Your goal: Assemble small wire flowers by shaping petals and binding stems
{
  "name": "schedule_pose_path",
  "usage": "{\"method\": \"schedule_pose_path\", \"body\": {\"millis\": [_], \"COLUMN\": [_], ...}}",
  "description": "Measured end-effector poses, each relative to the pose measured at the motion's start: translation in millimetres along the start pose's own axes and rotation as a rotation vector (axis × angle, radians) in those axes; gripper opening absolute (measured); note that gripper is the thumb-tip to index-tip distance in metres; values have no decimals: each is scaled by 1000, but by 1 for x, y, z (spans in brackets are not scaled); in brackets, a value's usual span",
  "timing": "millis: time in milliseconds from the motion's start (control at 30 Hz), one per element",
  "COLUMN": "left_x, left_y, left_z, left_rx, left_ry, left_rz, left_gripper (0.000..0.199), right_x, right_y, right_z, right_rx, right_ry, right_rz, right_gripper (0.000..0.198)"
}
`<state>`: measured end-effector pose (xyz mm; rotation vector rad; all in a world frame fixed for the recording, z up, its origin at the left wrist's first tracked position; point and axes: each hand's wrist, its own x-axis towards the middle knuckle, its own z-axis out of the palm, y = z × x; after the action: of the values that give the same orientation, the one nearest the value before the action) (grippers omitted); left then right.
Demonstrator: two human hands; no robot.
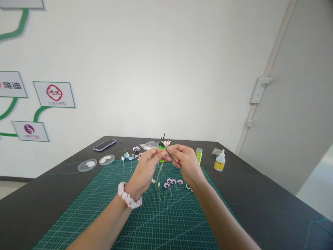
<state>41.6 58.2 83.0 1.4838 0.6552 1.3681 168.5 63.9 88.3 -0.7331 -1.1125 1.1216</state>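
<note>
A small cream craft flower stands up just above my fingertips, its thin stems trailing down below them. My left hand, with a pale scrunchie at the wrist, pinches the stem just under the bloom. Against it, my right hand is closed in a pinch at the same spot; whether it grips the stem or a thread there is too small to tell. Below the hands, several pink petal loops on wires and a small green leaf lie on the green cutting mat.
Behind the hands stands a green container with dark tools. Blue wired flowers and two shallow dishes with white pieces sit left, near a phone. A green thread spool and glue bottle stand right.
</note>
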Motion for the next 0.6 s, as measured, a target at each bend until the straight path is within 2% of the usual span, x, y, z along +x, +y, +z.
{"method": "schedule_pose_path", "body": {"millis": [600], "left_x": [-1], "left_y": [2], "left_z": [1], "left_rx": [-9], "left_ry": [4], "left_rz": [2], "left_gripper": [22], "right_x": [0], "right_y": [-1], "right_z": [0], "right_rx": [11], "right_ry": [-2], "right_rz": [-7], "right_gripper": [24]}}
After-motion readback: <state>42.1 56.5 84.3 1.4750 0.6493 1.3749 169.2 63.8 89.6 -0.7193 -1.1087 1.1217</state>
